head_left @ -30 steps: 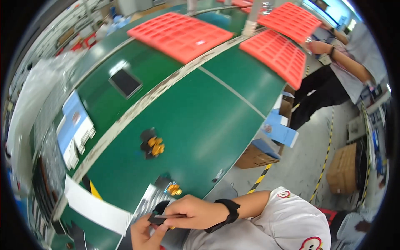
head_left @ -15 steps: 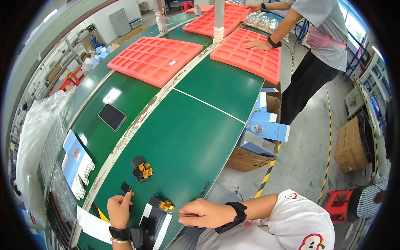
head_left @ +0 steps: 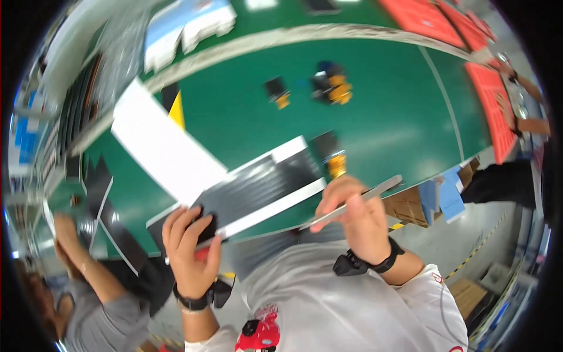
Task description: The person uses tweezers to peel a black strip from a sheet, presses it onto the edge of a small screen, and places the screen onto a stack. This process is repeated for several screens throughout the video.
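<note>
While the right hand [head_left: 359,217] pinches a thin flat grey bar [head_left: 384,185] between thumb and fingers, the left hand [head_left: 190,252] sits over the near-left end of a long black sheet [head_left: 264,186], its fingers bent and parted, the thumb standing away; from where I stand I can't tell whether it grips anything. The grey bar slants up to the right above the edge of the green counter [head_left: 399,111], its far tip poking out past the knuckles. Each wrist wears a black band [head_left: 369,262].

The black sheet lies aslant on the counter between the two hands, shiny on top, with a white strip along its near edge. Just beyond its right end, close to the right fingertips, is a small black-and-gold piece [head_left: 326,144]. Farther back lie a second such piece [head_left: 275,88] and, near that, a small heap of them [head_left: 332,85], blurred. A long white sheet [head_left: 161,144] runs from the far left down to the black one, just beside a black-and-yellow patch [head_left: 177,111].

Off to the right, someone's hand [head_left: 503,107] rests on a red tray [head_left: 491,126]; another person [head_left: 102,305] is at the lower left.
</note>
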The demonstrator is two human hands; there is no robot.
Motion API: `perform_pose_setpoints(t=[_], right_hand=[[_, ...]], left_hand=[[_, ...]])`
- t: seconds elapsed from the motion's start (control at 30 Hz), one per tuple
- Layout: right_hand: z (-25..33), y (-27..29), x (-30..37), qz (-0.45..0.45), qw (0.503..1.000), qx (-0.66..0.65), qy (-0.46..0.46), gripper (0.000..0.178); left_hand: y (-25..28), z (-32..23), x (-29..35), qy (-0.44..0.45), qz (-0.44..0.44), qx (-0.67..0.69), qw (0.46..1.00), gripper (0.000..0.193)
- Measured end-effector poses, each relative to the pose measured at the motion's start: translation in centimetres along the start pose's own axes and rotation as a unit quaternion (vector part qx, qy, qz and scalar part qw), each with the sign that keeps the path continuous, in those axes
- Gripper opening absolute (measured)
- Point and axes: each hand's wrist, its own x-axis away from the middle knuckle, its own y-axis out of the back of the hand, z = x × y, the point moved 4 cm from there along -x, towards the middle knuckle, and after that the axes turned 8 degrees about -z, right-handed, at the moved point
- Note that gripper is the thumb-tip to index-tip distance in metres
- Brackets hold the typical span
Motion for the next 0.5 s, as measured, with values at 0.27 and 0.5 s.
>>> perform_pose_setpoints(t=[0.27, 0.5], right_hand=[[-3.8, -4.8, -0.5, 0.058, 0.989, 0.133, 0.038, 0.016], [-5.6, -9.1, -0.7, 0.131, 0.954, 0.252, 0.096, 0.021]], left_hand=[[-0.2, 2.5, 2.6, -0.033, -0.054, 0.013, 0.998, 0.035], [0.2, 3.5, 2.2, -0.028, -0.011, 0.066, 0.997, 0.036]])
